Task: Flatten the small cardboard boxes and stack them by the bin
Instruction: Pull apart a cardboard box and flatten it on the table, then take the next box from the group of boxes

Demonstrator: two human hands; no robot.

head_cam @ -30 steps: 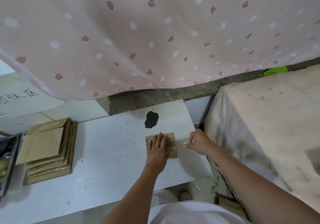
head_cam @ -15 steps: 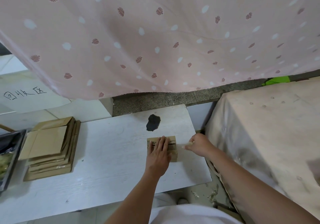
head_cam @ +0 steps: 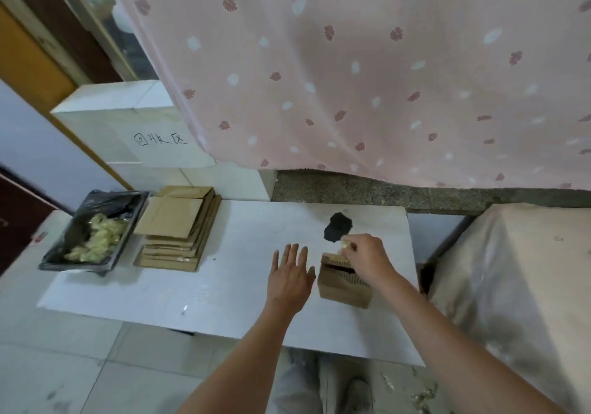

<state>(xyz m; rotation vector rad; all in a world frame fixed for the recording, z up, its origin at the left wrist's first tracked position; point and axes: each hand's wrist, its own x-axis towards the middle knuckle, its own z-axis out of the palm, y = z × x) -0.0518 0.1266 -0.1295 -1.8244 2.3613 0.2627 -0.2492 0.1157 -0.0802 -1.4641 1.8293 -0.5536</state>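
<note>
Small brown cardboard box stands on the white worktop, right of centre in the frame, its top flap lifted. The right hand reaches over the box's far edge, its fingers pinching a pale crumpled scrap of tape. The left hand hovers just left of the box, fingers spread and straight, holding nothing. At centre left, a stack of flattened brown cardboard boxes lies on the worktop just beside a bin lined with a black bag, which holds pale crumpled scraps. A pink leaf-patterned curtain fills the upper frame.
</note>
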